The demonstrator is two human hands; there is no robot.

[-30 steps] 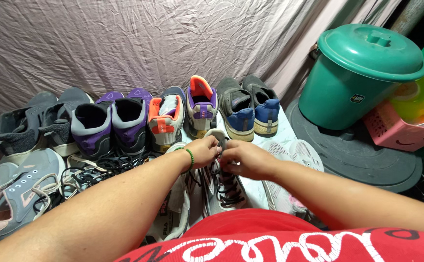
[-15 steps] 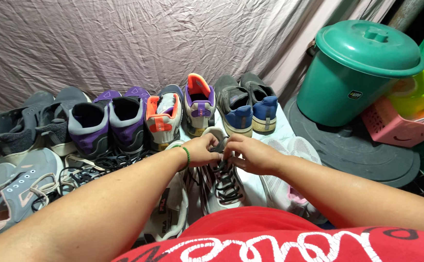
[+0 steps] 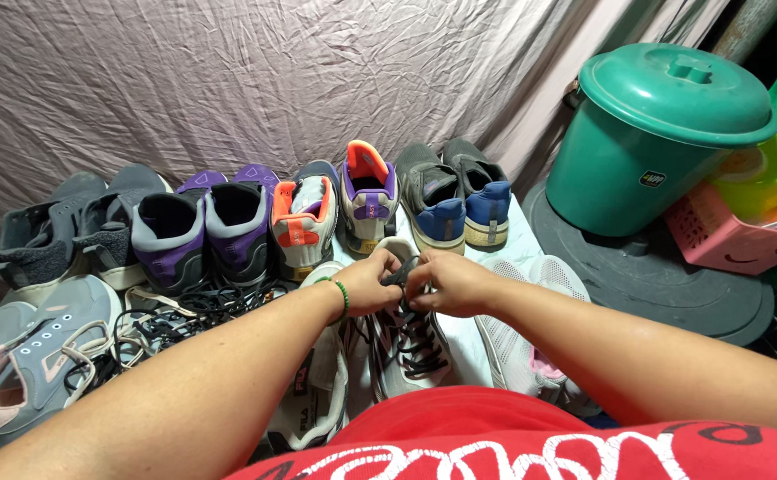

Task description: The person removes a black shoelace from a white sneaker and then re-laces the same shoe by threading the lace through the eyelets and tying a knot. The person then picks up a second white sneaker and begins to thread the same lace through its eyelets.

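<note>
Down in front of the person, in the head view, both hands meet over a pale sneaker point(image 3: 403, 342) lying toe-away on the white cloth point(image 3: 464, 342). Left hand point(image 3: 369, 283) and right hand point(image 3: 449, 284) are each curled nearly closed, fingertips pinching the dark lace point(image 3: 404, 274) at the far end of the shoe. Most eyelets nearer the person already carry crossed lacing, so the threading looks largely done; the top end remains unfinished. Its mate point(image 3: 317, 400) lies just left, apparently unlaced. Loose dark laces point(image 3: 184, 311) pile further left, and a row of shoes point(image 3: 317, 218) lines the backdrop beside a green lidded bucket point(image 3: 655, 142).
</note>
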